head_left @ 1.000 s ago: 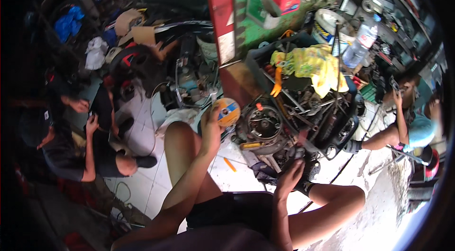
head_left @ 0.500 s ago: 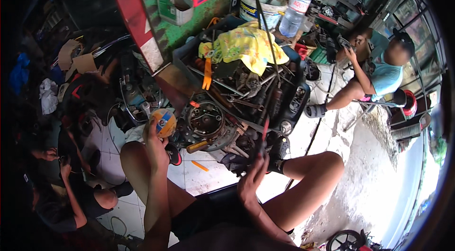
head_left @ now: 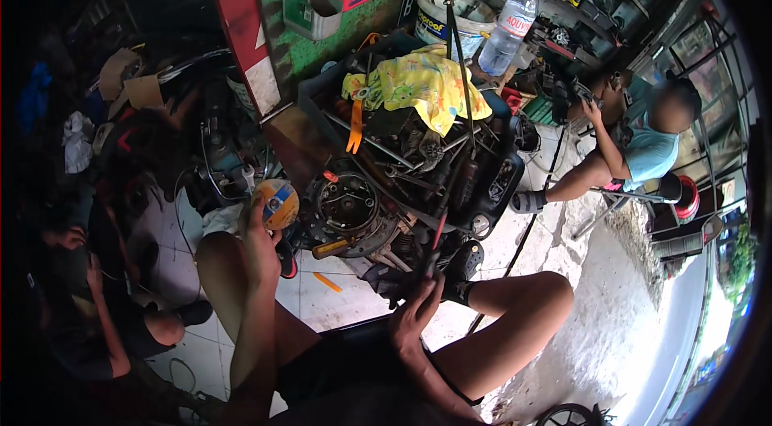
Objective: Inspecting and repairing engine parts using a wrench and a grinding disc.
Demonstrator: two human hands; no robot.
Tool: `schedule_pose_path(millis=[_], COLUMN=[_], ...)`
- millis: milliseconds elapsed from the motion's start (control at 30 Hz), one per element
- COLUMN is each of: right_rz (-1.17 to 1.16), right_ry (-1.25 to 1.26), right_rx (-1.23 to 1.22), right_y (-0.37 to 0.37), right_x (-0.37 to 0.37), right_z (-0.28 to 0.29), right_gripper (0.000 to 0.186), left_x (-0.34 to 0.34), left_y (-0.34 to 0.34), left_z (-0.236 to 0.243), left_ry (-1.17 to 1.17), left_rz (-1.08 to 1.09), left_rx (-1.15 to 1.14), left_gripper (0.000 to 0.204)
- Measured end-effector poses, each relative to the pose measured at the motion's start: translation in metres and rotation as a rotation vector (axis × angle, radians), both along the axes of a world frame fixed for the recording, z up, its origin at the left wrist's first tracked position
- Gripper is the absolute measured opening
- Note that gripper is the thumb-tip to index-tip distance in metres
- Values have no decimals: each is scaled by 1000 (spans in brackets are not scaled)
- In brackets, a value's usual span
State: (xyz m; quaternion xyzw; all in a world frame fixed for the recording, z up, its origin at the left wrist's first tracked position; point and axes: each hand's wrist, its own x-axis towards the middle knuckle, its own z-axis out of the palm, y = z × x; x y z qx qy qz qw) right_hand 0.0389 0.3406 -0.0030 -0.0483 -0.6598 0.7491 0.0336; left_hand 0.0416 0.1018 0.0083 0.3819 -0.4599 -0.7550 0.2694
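A flat round disc in yellow-orange and blue (head_left: 281, 204) is gripped upright in my left hand (head_left: 259, 245), above my left knee. My right hand (head_left: 415, 312), between my knees, is closed round the dark lower end of a slim tool with a red section (head_left: 439, 231); its exact kind is unclear. Between and beyond my hands lies a greasy round metal housing (head_left: 347, 205) with parts inside. Against its near side rests a yellow-handled tool (head_left: 331, 248). An orange strip (head_left: 327, 282) lies on the tiles.
A black crate (head_left: 318, 100) of tools and metal parts stands ahead, a yellow patterned cloth (head_left: 426, 88) over it. Behind are a white bucket (head_left: 466, 16) and a water bottle (head_left: 510, 30). One person (head_left: 647, 137) sits at right, another (head_left: 104, 321) at left.
The view has shifted slightly. My right hand and its tool sit a little lower and further left. My left hand still grips the disc. The left person's hands have risen.
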Motion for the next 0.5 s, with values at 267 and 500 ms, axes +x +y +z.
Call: schedule_pose_path(millis=[267, 500], right_rz=[92, 207], right_ry=[-9, -80], right_rx=[23, 126], right_y=[-15, 2], right_x=[16, 42], right_z=[-7, -52], right_gripper=[31, 42], left_x=[13, 2], left_y=[0, 4], left_z=[8, 21], left_ry=[43, -2], left_rz=[109, 8], left_rx=[-37, 7], left_gripper=[48, 45])
